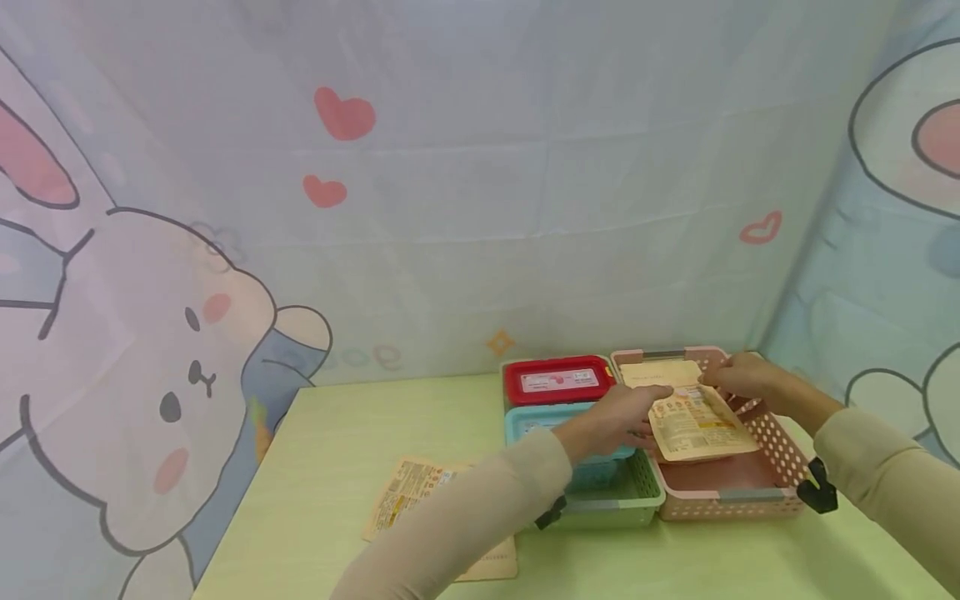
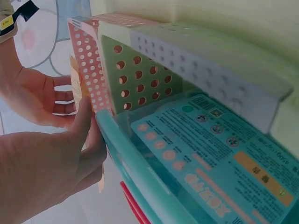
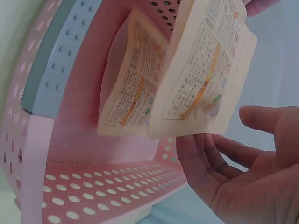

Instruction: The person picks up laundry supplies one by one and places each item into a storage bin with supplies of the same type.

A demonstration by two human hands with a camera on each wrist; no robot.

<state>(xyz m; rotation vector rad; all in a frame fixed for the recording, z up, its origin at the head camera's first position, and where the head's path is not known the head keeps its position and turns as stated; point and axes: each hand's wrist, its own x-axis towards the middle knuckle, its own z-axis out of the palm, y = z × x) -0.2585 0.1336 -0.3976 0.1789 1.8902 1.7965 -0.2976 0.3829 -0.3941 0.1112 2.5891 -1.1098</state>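
Observation:
A flat beige pouch [image 1: 701, 427] with printed text is tilted over the pink perforated basket [image 1: 780, 433]. My left hand [image 1: 617, 417] grips its left edge, thumb on the printed face and fingers behind. At the pouch's upper right edge is my right hand [image 1: 742, 377]; in the right wrist view its fingers touch the edge while the thumb [image 3: 261, 116] stands apart. Another beige pouch [image 3: 133, 79] is inside the basket, behind the held one. Pale packaging [image 1: 652, 372] also shows at the basket's far end.
Left of the pink basket stands a green basket [image 1: 615, 515] holding a red-lidded box [image 1: 513, 383] and a light-blue-lidded box [image 1: 517, 423]. Beige pouches [image 1: 411, 492] lie on the table at the left, partly hidden by my left sleeve. A printed curtain [image 1: 480, 208] hangs behind.

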